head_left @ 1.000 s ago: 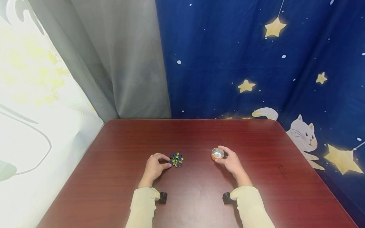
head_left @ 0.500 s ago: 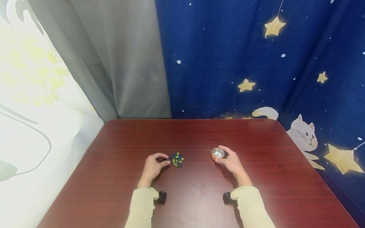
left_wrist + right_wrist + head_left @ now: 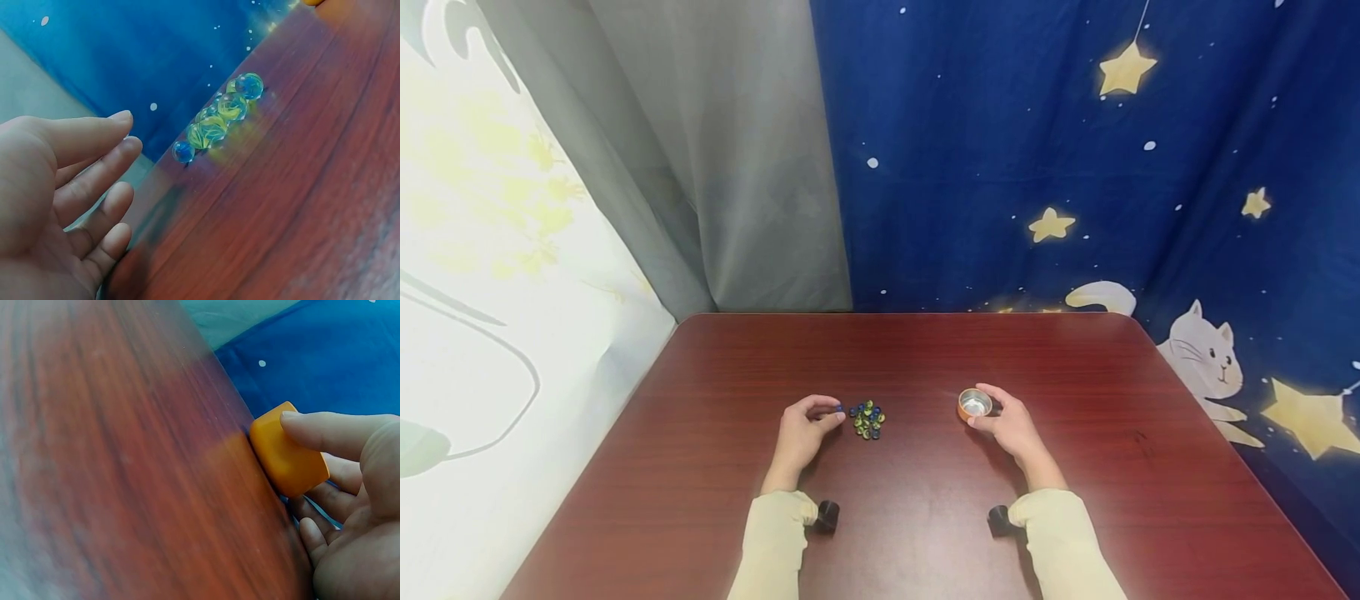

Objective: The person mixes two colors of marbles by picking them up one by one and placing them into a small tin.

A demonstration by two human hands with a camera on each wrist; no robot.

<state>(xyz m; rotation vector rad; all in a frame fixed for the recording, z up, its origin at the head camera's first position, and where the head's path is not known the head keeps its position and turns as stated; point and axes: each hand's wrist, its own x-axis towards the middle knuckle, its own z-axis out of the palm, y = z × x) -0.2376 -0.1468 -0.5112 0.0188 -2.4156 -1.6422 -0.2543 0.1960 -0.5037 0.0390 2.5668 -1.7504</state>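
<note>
My left hand pinches a blue marble between thumb and fingertips, just left of a cluster of marbles. That pinched marble is almost wholly hidden behind the thumb in the left wrist view, where the other fingers of the left hand are loosely bent. Clear glass marbles with blue or yellow-green swirls lie close together on the wood. Over on the right, my right hand grips a small round orange tin, silvery inside, its opening upward. Its smooth orange wall shows beside the right thumb.
Everything stands on a dark red wooden table with rounded far corners. Behind its far edge hang a grey curtain and a blue starry curtain. A black wrist camera sits by the left sleeve, and another by the right.
My left hand has drawn a little left and away from the marble cluster, carrying the blue marble. The right hand and the orange tin have stayed in place.
</note>
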